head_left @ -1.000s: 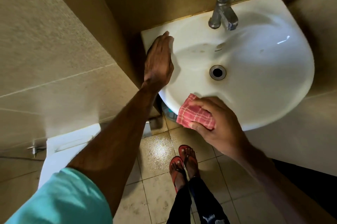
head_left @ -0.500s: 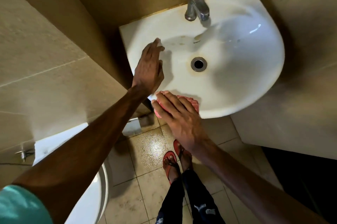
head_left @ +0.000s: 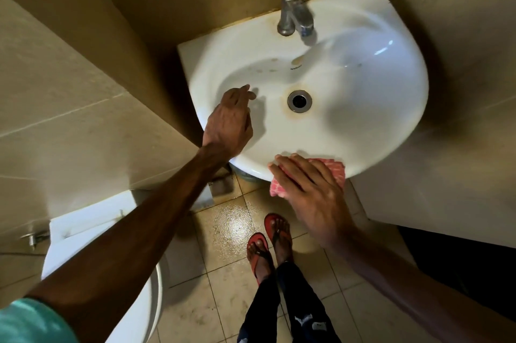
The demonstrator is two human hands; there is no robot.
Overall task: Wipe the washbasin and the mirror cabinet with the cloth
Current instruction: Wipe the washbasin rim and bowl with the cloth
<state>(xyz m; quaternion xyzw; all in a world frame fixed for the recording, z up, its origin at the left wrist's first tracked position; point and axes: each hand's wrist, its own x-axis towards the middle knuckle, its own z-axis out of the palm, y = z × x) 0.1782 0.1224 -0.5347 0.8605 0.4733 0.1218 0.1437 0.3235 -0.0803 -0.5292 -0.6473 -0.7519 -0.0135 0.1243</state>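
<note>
A white washbasin (head_left: 363, 108) is fixed to the wall in front of me, with a round drain (head_left: 299, 100) in the middle and brownish stains around it. My right hand (head_left: 312, 192) lies flat on a pink checked cloth (head_left: 333, 168) and presses it against the basin's front rim. Most of the cloth is hidden under the hand. My left hand (head_left: 230, 122) rests on the basin's left rim, fingers loosely curled over the bowl, holding nothing. The mirror cabinet is out of view.
A chrome tap (head_left: 294, 7) stands at the back of the basin. A white toilet (head_left: 106, 231) sits low on the left, beside a beige tiled wall (head_left: 69, 91). My feet in red sandals (head_left: 269, 242) stand on the wet tiled floor under the basin.
My right hand has slid the cloth along the front rim, first left, then back right. My left hand has shifted from the basin's back left corner down to its left front rim.
</note>
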